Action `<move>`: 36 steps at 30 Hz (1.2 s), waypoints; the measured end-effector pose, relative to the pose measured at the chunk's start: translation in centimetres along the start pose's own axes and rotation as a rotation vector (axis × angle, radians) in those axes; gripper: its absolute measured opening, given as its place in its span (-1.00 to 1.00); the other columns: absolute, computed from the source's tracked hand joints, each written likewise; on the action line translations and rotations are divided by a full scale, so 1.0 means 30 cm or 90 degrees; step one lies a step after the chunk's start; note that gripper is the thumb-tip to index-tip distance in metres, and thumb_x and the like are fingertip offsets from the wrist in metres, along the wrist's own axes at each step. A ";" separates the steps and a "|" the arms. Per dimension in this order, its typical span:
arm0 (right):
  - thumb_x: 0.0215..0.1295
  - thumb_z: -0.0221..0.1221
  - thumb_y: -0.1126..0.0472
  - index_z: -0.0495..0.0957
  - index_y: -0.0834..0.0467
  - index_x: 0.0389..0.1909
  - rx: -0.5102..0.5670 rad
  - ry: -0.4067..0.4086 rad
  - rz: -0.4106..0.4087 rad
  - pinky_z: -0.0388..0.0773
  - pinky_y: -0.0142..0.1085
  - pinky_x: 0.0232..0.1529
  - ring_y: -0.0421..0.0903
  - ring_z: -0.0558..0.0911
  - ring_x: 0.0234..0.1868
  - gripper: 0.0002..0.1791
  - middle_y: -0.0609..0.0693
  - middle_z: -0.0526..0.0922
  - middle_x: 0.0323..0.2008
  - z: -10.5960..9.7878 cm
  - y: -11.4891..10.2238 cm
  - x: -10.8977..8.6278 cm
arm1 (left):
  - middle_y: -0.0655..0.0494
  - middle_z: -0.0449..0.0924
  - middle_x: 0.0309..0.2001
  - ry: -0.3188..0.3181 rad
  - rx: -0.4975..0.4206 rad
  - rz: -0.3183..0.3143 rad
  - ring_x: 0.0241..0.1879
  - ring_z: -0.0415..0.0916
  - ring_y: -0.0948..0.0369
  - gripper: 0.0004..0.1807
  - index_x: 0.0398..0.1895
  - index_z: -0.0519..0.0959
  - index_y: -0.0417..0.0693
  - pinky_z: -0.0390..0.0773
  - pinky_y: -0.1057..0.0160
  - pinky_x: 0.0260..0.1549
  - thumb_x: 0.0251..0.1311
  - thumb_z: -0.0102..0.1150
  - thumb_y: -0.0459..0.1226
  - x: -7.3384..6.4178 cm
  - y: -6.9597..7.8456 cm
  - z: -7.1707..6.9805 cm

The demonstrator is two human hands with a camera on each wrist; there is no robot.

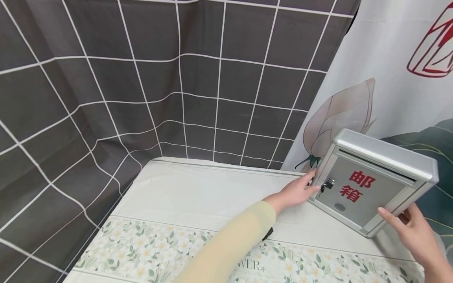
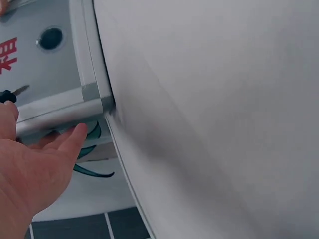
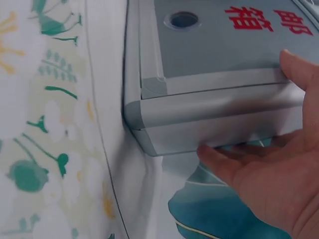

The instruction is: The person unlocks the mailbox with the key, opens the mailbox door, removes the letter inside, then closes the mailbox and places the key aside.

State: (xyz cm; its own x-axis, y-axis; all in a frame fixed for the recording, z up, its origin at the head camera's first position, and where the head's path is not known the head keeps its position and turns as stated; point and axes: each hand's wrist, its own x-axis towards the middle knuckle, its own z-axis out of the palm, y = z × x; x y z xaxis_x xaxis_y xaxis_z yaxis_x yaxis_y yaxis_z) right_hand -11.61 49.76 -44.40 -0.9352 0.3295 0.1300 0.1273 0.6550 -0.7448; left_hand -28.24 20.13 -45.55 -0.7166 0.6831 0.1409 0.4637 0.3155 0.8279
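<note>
A silver metal mailbox [image 1: 380, 202] with red characters and a top slot stands on the right part of the table, against the curtain. A small lock [image 1: 329, 183] with keys [image 1: 322, 189] hanging from it is at the left of its front panel. My left hand [image 1: 296, 191] holds the box's left side, thumb on the front near the keys and fingers at the side. On the opposite side my right hand [image 1: 415, 232] grips the edge, its thumb on the front frame [image 3: 224, 74] and fingers reaching behind. The box's back is hidden.
The table [image 1: 198, 188] wears a white cover with a floral band [image 1: 148, 245]. Behind it hangs a dark curtain with a white grid [image 1: 201, 78]. A white curtain with leaf and flower prints [image 1: 382, 47] hangs close behind the mailbox.
</note>
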 end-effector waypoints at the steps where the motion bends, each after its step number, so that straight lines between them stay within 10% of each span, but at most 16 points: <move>1: 0.79 0.11 -0.08 -0.28 0.03 0.86 0.000 -0.008 0.001 0.15 0.19 0.70 0.67 0.07 0.60 -0.04 0.68 0.01 0.62 -0.007 0.001 0.003 | 0.26 0.14 0.77 -0.004 0.010 0.003 0.61 0.32 0.29 -0.26 0.88 -0.02 0.25 0.33 0.36 0.54 0.80 -0.06 0.03 0.007 0.001 -0.003; 4: 0.78 0.11 -0.12 -0.36 0.03 0.86 0.000 -0.030 0.008 0.06 0.66 0.42 0.74 0.00 0.57 0.01 0.70 -0.04 0.62 -0.022 0.006 0.013 | 0.28 0.10 0.78 -0.004 0.054 0.015 0.63 0.27 0.30 -0.27 0.88 -0.05 0.24 0.29 0.36 0.57 0.81 -0.12 0.03 0.031 0.001 -0.015; 7: 0.76 0.15 -0.13 -0.32 0.10 0.86 -0.016 -0.039 0.003 0.08 0.66 0.40 0.74 0.04 0.55 0.04 0.69 0.03 0.60 -0.020 0.022 0.019 | 0.26 0.06 0.80 0.001 0.083 0.017 0.61 0.34 0.26 -0.26 0.89 -0.09 0.27 0.36 0.32 0.55 0.81 -0.14 0.01 0.048 -0.004 -0.029; 10: 0.72 0.22 -0.11 -0.24 0.08 0.86 -0.034 -0.042 -0.011 0.31 -0.06 0.68 0.72 0.15 0.51 0.04 0.69 0.15 0.54 -0.015 0.036 0.022 | 0.28 0.03 0.80 0.001 0.098 0.017 0.61 0.32 0.26 -0.24 0.89 -0.13 0.32 0.37 0.31 0.55 0.80 -0.13 0.00 0.062 -0.011 -0.034; 12: 0.72 0.22 -0.09 -0.23 0.02 0.86 -0.042 -0.044 -0.024 0.35 -0.64 0.41 0.70 0.19 0.49 0.02 0.68 0.19 0.52 -0.012 0.041 0.022 | 0.27 0.06 0.80 0.001 0.105 0.018 0.62 0.31 0.25 -0.23 0.89 -0.14 0.34 0.38 0.29 0.55 0.80 -0.12 -0.01 0.068 -0.012 -0.032; 14: 0.73 0.21 -0.08 -0.26 0.01 0.86 -0.048 -0.049 -0.029 0.31 -0.81 0.18 0.71 0.20 0.50 0.02 0.68 0.20 0.52 -0.009 0.040 0.021 | 0.28 0.10 0.78 0.001 0.114 0.014 0.61 0.32 0.25 -0.22 0.89 -0.15 0.37 0.41 0.29 0.53 0.79 -0.11 -0.02 0.072 -0.012 -0.028; 17: 0.77 0.15 -0.06 -0.31 0.21 0.83 -0.057 -0.064 -0.032 0.53 -0.04 0.53 0.77 0.19 0.47 0.02 0.73 0.15 0.51 -0.005 0.027 0.023 | 0.27 0.14 0.77 0.005 0.131 0.010 0.58 0.38 0.24 -0.22 0.89 -0.16 0.40 0.46 0.29 0.49 0.78 -0.11 -0.03 0.073 -0.008 -0.024; 20: 0.81 0.08 -0.02 -0.36 0.40 0.77 -0.084 -0.072 -0.041 0.32 0.61 0.15 0.82 0.22 0.42 0.00 0.78 0.11 0.48 -0.004 0.009 0.025 | 0.29 0.16 0.76 0.009 0.145 0.005 0.55 0.42 0.25 -0.22 0.89 -0.17 0.41 0.49 0.30 0.47 0.78 -0.11 -0.03 0.074 -0.004 -0.021; 36: 0.88 -0.12 0.25 -0.26 0.51 0.66 -0.175 -0.071 -0.134 0.48 0.62 -0.06 0.83 0.35 0.21 -0.31 0.76 0.22 0.28 0.013 -0.024 -0.014 | 0.27 0.28 0.71 0.042 0.147 0.025 0.49 0.50 0.28 -0.23 0.88 -0.08 0.41 0.52 0.39 0.38 0.78 -0.05 -0.03 0.062 -0.010 -0.001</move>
State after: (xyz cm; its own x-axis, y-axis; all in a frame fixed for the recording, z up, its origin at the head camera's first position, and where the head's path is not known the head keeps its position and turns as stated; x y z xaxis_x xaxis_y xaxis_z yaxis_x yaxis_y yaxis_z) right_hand -11.43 48.89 -44.17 -0.9787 0.1021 0.1782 -0.0014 0.8643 -0.5030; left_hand -29.75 21.29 -45.53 -0.7246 0.6556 0.2124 0.5933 0.4366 0.6763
